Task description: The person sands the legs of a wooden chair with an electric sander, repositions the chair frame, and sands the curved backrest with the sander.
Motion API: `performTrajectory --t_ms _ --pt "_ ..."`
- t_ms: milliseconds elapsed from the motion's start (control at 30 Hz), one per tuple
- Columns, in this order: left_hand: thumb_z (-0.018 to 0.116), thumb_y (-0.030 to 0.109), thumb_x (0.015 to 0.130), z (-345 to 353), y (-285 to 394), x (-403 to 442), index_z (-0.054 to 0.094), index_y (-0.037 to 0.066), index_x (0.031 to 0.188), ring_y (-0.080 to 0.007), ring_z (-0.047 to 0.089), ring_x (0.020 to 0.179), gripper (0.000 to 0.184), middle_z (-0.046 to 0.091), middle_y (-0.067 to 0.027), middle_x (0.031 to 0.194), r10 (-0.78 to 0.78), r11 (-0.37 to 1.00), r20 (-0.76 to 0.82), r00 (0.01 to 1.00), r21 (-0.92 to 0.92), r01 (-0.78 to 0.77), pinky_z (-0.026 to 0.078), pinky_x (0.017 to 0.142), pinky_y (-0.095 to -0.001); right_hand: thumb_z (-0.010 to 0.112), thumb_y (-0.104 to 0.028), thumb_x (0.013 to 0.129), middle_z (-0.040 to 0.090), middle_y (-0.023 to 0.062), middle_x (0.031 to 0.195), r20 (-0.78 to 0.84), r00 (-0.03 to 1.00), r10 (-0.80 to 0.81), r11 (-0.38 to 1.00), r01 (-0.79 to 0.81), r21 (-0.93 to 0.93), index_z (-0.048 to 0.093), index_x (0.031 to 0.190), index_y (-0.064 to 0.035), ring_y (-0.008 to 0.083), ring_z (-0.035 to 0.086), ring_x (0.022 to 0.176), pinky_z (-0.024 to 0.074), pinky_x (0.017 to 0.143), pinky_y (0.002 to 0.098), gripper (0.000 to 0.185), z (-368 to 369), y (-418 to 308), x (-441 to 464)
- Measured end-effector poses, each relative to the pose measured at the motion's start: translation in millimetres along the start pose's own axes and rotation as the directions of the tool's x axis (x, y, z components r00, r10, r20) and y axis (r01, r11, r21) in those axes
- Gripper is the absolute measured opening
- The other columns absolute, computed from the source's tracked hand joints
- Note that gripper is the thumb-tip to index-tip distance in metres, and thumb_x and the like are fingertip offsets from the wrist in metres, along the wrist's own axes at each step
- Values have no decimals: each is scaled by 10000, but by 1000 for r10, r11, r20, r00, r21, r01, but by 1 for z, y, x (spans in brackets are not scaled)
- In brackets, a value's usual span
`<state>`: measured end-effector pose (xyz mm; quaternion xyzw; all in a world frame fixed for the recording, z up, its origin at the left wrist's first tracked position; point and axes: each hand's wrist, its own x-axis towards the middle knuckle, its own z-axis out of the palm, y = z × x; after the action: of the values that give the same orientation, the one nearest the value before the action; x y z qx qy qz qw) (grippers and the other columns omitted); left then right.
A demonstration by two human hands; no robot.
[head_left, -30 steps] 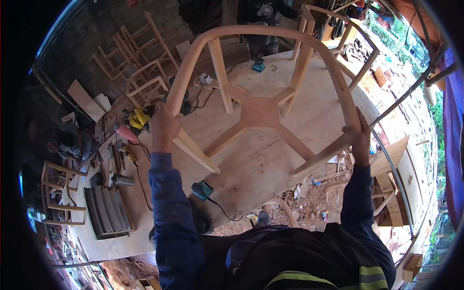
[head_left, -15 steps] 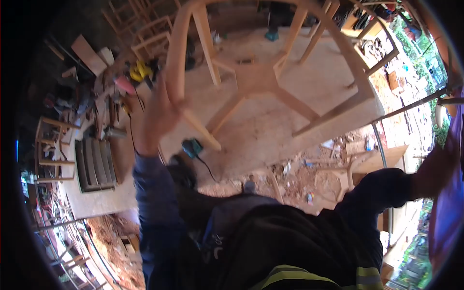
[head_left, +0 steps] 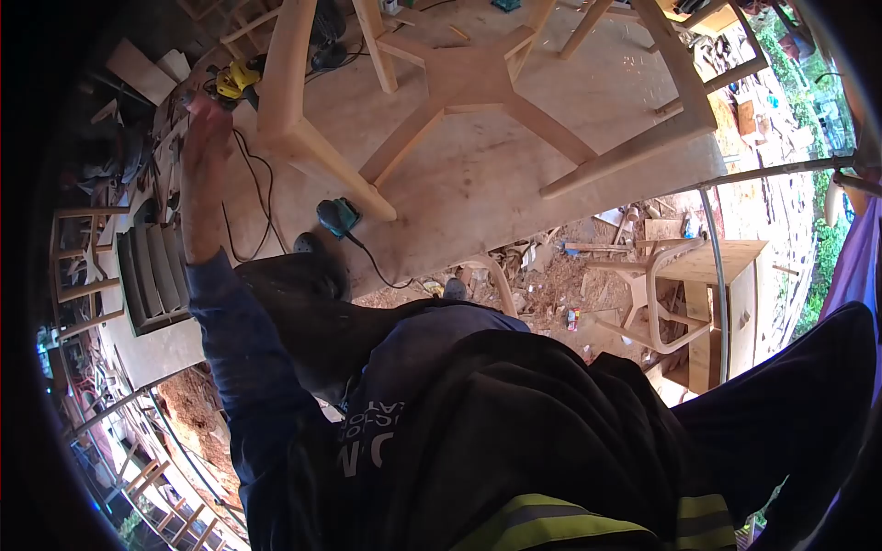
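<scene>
Workshop bench, 1 chair frame, 2 hands, of which 1 is seen. The wooden chair frame is stood on the broad table, its crossed braces joined at a centre plate and its upper part cut off by the view. The left hand is blurred, held outside the frame near the yellow power tool; whether anything is gripped by it cannot be told. The right hand is out of view, only the dark right sleeve being shown at the edge, so its grip cannot be told either. Risks, as judged: 1 teal sander is placed just beside a foot of the frame, and its cord is trailed toward the near table edge; if the cord were caught by a knee, the sander could be pulled down or the foot knocked. A 2nd loose cord is laid below the left forearm and could be snagged by the sleeve. The frame could be shifted by a bump, since 1 foot is set near the edge. Containers: 1 grey slatted tray, no contents made out between its slats; 1 wooden cabinet on the littered ground, its dark opening unreadable.
</scene>
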<state>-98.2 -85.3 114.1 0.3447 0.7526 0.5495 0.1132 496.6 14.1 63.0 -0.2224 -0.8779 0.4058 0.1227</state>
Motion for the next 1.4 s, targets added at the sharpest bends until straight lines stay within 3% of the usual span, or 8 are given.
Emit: performTrajectory --t_ms 100,167,233,400,633,1100,1233,1400 --pt "616 385 1011 -17 -62 -18 454 33 1504 -200 579 1214 627 564 -107 1413 -145 980 -92 985 121 156 483 941 -325 636 -187 982 608 184 1391 -27 1000 6 1000 -7 -7 572 1363 55 233 574 1267 473 1047 384 456 5 2 2" --pt "623 403 1001 -23 -91 -40 442 25 1503 -209 575 1215 654 567 -126 1408 -264 963 -115 958 31 269 471 972 -341 633 -186 983 609 182 1390 -37 999 2 1000 -3 -10 574 1360 53 230 575 1264 473 1048 381 450 5 2 7" --pt "631 420 988 -39 -134 -50 433 21 1499 -249 577 1239 677 561 -179 1415 -410 888 -92 907 184 420 455 1011 -375 630 -184 985 610 180 1390 -47 999 -1 1000 0 -13 576 1357 52 228 575 1260 472 1049 379 444 7 2 9" --pt "627 414 975 -38 -231 -88 439 -9 1475 -353 579 1244 681 560 -242 1396 -298 811 -294 908 424 403 455 1022 -432 622 -181 990 611 174 1388 -59 998 -3 1000 1 -21 581 1350 48 221 577 1253 470 1050 373 428 7 0 19" --pt "619 389 976 -31 -226 -96 464 -18 1438 -411 546 1272 635 564 -270 1371 -233 799 -335 913 468 376 446 1045 -471 612 -176 996 613 167 1386 -70 998 1 998 -6 -59 587 1339 43 212 580 1242 467 1053 365 408 -13 -18 4" --pt "593 430 991 -39 -241 -101 394 -25 1499 -401 569 1254 711 499 -267 1448 -248 789 -301 921 488 373 471 1049 -435 590 -166 1009 618 151 1382 -69 994 -86 993 80 -90 600 1319 33 193 585 1220 462 1058 349 368 -7 -18 34" --pt "588 442 991 -39 -242 -99 385 -29 1507 -394 574 1239 728 507 -267 1437 -261 768 -282 923 518 376 468 1040 -437 584 -163 1013 619 147 1381 -69 980 -187 976 178 -123 604 1313 30 188 586 1214 461 1059 344 357 -37 -42 42" --pt "625 422 963 -38 -252 -91 398 -19 1496 -440 531 1278 728 499 -303 1432 -280 741 -279 918 545 392 438 1058 -475 577 -159 1017 621 141 1380 -43 882 -469 864 449 -226 609 1305 26 181 588 1206 459 1061 338 344 -121 -109 55"
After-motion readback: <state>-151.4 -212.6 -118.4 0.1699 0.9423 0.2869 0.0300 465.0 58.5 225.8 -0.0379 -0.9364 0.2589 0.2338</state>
